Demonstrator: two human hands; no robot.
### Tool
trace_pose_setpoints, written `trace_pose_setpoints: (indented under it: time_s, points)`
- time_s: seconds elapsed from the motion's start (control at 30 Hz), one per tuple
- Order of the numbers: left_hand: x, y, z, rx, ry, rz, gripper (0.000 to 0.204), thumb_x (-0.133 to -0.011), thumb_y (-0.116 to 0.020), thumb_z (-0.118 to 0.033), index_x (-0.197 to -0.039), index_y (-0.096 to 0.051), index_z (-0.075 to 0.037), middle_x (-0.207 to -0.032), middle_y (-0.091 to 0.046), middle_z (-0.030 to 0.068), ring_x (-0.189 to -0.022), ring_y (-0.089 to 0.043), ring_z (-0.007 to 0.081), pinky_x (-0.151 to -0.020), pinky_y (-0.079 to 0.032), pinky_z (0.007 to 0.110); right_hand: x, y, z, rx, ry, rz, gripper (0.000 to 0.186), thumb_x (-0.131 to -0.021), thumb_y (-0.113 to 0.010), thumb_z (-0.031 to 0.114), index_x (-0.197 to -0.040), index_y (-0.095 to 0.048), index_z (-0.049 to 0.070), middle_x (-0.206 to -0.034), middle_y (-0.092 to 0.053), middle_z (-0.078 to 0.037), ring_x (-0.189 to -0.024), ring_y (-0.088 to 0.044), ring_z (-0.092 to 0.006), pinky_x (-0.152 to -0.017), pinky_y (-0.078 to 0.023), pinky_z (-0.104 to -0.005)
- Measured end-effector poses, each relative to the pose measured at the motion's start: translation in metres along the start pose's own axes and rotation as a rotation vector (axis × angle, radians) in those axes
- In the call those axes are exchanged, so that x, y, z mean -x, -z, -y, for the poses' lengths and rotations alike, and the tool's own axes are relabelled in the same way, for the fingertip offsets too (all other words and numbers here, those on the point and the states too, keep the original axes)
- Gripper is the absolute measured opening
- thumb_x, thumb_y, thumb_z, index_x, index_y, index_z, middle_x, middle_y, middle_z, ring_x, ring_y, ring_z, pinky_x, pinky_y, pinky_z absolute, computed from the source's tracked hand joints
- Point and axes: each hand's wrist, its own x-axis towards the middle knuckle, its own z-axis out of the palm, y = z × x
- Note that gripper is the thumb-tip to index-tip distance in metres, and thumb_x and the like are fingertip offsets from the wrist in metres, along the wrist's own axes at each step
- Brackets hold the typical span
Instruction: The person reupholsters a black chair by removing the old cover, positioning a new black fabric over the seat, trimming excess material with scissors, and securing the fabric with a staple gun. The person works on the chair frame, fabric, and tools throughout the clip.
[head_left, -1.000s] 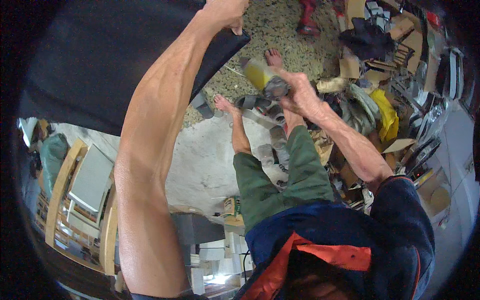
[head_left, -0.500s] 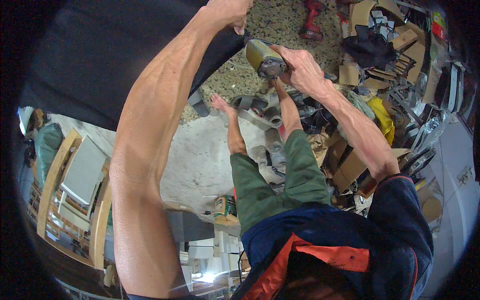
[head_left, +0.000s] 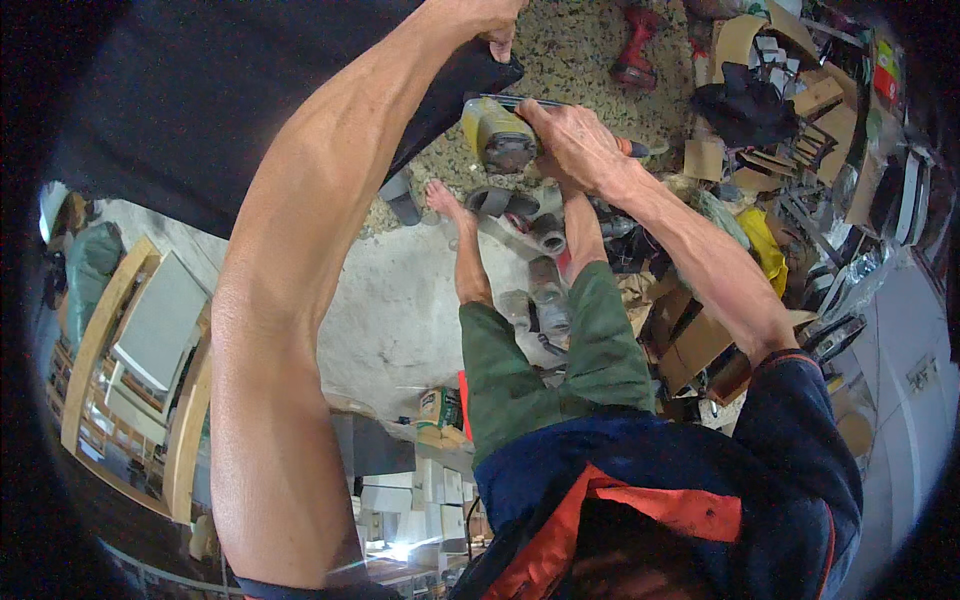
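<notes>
A black fabric-covered panel (head_left: 200,100) fills the upper left. My left hand (head_left: 482,28) grips its right edge near the corner, fingers curled around it. My right hand (head_left: 580,145) is closed on a yellow and grey power tool, apparently a nailer or stapler (head_left: 497,135), with an orange fitting poking out behind my knuckles. The tool's metal front sits just below the panel's corner; whether it touches is unclear. My bare feet and green shorts show below.
A red cordless drill (head_left: 632,48) lies on the speckled floor. Grey slippers and containers (head_left: 545,295) sit between my legs. Cardboard, black cloth (head_left: 745,105), metal pieces and a yellow bag (head_left: 760,245) clutter the right. Wooden frames with white boards (head_left: 150,320) stand at left.
My right hand has raised the yellow tool toward the panel's corner and turned it. My left hand and the panel have shifted slightly right in the picture.
</notes>
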Motion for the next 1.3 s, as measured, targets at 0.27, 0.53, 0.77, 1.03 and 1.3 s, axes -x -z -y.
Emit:
trace_pose_setpoints:
  time_s: [0.27,0.53,0.77,1.03,1.3]
  points:
    - [0.051,-0.001,-0.001,0.254,-0.087,-0.467,0.044,-0.076,-0.082,-0.033,-0.112,-0.065,-0.013,-0.117,-0.064,0.0065,-0.108,-0.06,0.033,-0.096,-0.045,0.049,-0.002,-0.024,0.024,-0.042,0.228,0.032,0.029,-0.081,-0.064,0.008,-0.106,-0.052,0.001,-0.071,-0.066,-0.025,-0.07,-0.068,-0.0452,-0.062,-0.053,-0.0532]
    - [0.216,-0.054,0.024,0.718,0.046,-1.411,0.029,-0.085,-0.078,-0.023,-0.104,-0.07,-0.002,-0.1,-0.072,0.0095,-0.086,-0.069,0.0205,-0.079,-0.054,0.032,-0.006,-0.049,0.051,0.12,-0.041,0.142,0.032,-0.08,-0.064,0.006,-0.108,-0.049,0.001,-0.074,-0.063,-0.028,-0.073,-0.065,-0.0478,-0.06,-0.05,-0.0548]
    - [0.435,-0.347,-0.019,1.083,0.864,-0.593,0.029,-0.087,-0.07,-0.025,-0.101,-0.07,0.0,-0.096,-0.072,0.0207,-0.091,-0.07,0.0377,-0.078,-0.053,0.046,0.095,0.105,0.115,-0.185,0.065,-0.254,0.062,-0.071,-0.078,0.006,-0.13,-0.057,0.008,-0.095,-0.07,-0.022,-0.082,-0.068,-0.042,-0.073,-0.054,-0.0424]
    - [0.556,-0.467,-0.203,1.898,1.309,-0.245,0.032,-0.085,-0.075,-0.029,-0.104,-0.07,-0.003,-0.087,-0.071,0.011,-0.078,-0.07,0.0251,-0.065,-0.054,0.041,0.236,0.366,0.119,-0.62,-0.637,-0.87,0.022,-0.09,-0.075,0.029,-0.1,-0.067,0.011,-0.097,-0.067,-0.004,-0.087,-0.061,-0.017,-0.077,-0.05,-0.0337]
    - [0.38,-0.259,-0.229,2.107,0.939,-0.274,0.034,-0.091,-0.069,-0.034,-0.11,-0.069,-0.006,-0.096,-0.07,0.006,-0.09,-0.066,0.0199,-0.067,-0.054,0.037,0.247,0.645,0.063,-1.182,0.437,-1.113,0.03,-0.094,-0.056,0.018,-0.071,-0.038,0.014,-0.067,-0.033,0.001,-0.062,-0.035,-0.0146,-0.059,-0.027,-0.028]
